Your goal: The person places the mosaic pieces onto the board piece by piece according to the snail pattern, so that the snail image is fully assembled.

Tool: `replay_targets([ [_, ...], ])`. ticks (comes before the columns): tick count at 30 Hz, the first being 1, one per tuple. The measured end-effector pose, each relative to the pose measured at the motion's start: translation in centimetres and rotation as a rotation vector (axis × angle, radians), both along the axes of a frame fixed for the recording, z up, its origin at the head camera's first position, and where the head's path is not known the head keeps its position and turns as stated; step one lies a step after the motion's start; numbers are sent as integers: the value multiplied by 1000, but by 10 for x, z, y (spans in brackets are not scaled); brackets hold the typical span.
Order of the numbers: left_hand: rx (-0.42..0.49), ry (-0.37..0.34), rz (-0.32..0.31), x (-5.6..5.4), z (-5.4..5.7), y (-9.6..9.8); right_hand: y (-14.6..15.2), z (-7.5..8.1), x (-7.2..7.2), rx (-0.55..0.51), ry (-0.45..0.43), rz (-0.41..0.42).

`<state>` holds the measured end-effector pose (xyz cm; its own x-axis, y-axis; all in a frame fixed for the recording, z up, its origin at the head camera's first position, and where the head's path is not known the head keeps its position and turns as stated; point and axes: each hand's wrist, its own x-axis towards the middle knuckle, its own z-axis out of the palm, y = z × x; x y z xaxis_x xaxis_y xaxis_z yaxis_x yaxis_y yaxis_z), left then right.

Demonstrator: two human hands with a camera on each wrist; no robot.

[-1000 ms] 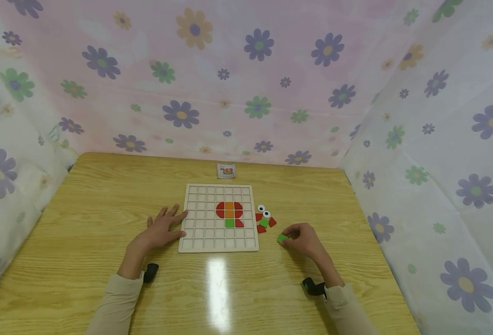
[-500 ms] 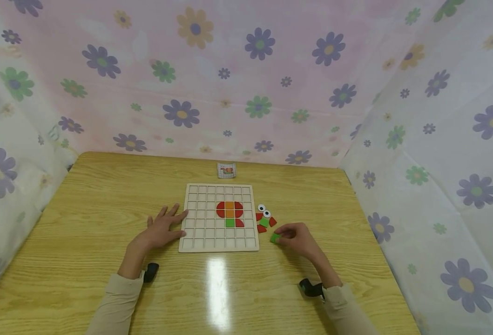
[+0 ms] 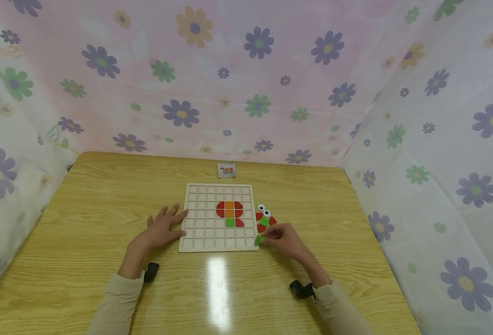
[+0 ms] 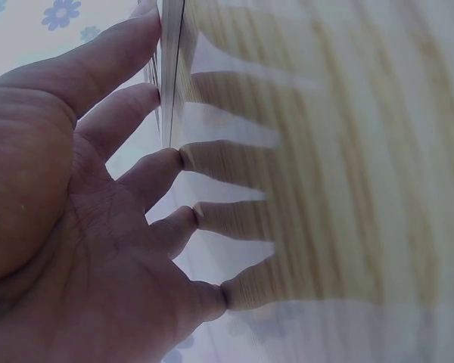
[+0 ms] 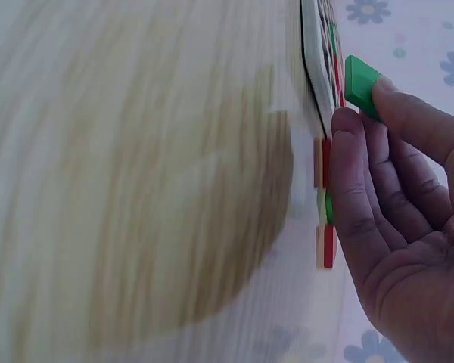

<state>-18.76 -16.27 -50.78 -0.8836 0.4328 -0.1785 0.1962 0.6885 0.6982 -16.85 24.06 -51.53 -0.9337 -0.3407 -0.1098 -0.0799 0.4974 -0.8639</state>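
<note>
In the head view, my left hand lies on the table with fingers spread; its thumb and a fingertip touch the left edge of a wooden grid board. The left wrist view shows these fingers extended. My right hand pinches a green square tile between thumb and fingers at the board's lower right corner. In the right wrist view, this green tile is held raised above the table. Set in the board are orange tiles, red curved tiles and another green square.
Right of the board lie loose pieces: two round eye pieces, a green tile and several red ones, partly behind my right hand. A small picture card lies beyond the board. Flowered cloth surrounds the wooden table.
My right hand has moved left with the pinched green tile, from the bare table to the board's lower right corner. The left hand and the board have stayed put.
</note>
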Motion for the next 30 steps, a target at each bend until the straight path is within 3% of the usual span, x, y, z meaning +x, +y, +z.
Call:
replay_targets([
  [9,-1,-4,2,0,-1,-1,-23,2,-2,-84,-34,28],
  [22,-9,0,-6,-2,1,-2,-55,0,-16,-82,153,50],
  [30,-10,-3,-8,-2,-1,-1,-75,-2,-25,-87,183,34],
])
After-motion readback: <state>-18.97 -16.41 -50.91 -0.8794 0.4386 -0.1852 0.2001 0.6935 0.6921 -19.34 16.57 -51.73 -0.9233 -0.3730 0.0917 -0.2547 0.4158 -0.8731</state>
